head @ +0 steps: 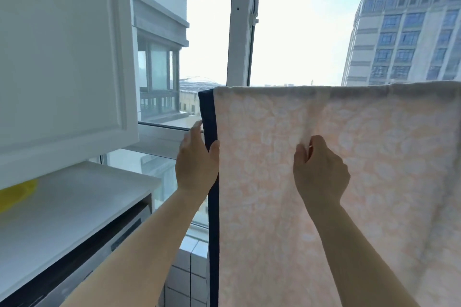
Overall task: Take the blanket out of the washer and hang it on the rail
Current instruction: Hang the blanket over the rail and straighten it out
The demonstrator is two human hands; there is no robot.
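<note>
— Where's the blanket [349, 182]?
— Draped over the top, in front of the window [243, 20], hanging flat and filling the right of the scene. Peach with a pale pattern, dark border [210, 117] down its left edge. Whatever carries it is hidden under the fold.
— The left hand [195, 164]?
— On that left edge, thumb in front, fingers behind, lightly closed on the border.
— And the right hand [320, 169]?
— Further right, fingers pinching a small fold of the cloth.
— Anything else?
— A white cabinet [62, 57] and a counter [74, 202] at left.
</note>
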